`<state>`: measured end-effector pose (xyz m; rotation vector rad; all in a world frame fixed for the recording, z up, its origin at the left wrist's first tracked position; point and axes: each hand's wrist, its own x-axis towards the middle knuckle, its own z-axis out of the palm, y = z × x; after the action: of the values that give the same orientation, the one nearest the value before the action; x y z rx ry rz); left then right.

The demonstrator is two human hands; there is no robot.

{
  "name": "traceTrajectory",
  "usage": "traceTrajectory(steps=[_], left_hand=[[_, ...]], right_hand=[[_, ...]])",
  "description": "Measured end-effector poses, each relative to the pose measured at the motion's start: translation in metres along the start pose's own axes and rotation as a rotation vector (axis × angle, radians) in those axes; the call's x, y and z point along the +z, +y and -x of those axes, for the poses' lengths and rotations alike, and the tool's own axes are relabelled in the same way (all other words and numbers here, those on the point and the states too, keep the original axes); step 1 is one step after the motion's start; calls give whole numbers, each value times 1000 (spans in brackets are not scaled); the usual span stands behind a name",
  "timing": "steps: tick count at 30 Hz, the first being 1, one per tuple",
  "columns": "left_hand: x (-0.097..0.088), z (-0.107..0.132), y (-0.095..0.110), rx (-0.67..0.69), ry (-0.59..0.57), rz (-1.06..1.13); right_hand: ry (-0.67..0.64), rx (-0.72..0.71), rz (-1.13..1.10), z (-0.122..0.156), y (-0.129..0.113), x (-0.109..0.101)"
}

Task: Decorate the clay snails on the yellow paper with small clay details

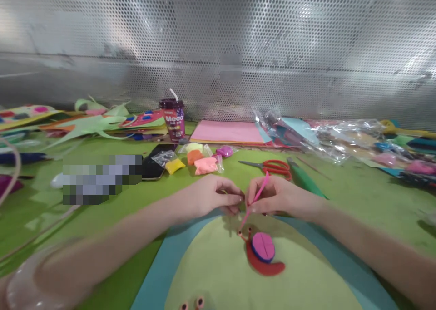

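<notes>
Between the thumb and fingers of my right hand (275, 196) is a thin pink clay modelling tool (260, 192). Its lower tip touches or hovers right by an eye on the stalk of a red clay snail (264, 267) with a round pink and blue shell (263, 246). The snail lies on a pale green rounded sheet (211, 264) over blue paper (160, 260). My left hand (218, 196) is beside the right one, its fingertips pinched together above the sheet's far edge; whatever they hold is too small to tell. Two more eyes (192, 303) show at the bottom edge.
Red-handled scissors (275, 167) and a green pointed object (308, 178) lie beyond my right hand. Small bags of coloured clay (206, 164), a black phone (156, 162) and a Meco cup (175, 119) with a straw stand farther back. Coloured papers and plastic wrap (327, 137) line the metal wall.
</notes>
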<state>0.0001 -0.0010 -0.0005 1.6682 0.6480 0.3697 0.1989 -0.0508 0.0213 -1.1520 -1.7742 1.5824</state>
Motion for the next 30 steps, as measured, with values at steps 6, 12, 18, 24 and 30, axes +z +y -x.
traceTrajectory(steps=[6,12,18,24,30], left_hand=[[-5,-3,-3,-3,-55,-51],[-5,0,0,16,-31,-90],[-6,0,-1,20,-47,-125],[-6,0,0,18,-52,-124],[-6,1,1,20,-55,-156]], right_hand=[[-14,22,41,-4,5,-4],[-19,40,54,-5,6,-5],[-29,36,98,-4,5,-4],[-34,36,117,-4,4,-4],[-28,28,105,-4,3,-3]])
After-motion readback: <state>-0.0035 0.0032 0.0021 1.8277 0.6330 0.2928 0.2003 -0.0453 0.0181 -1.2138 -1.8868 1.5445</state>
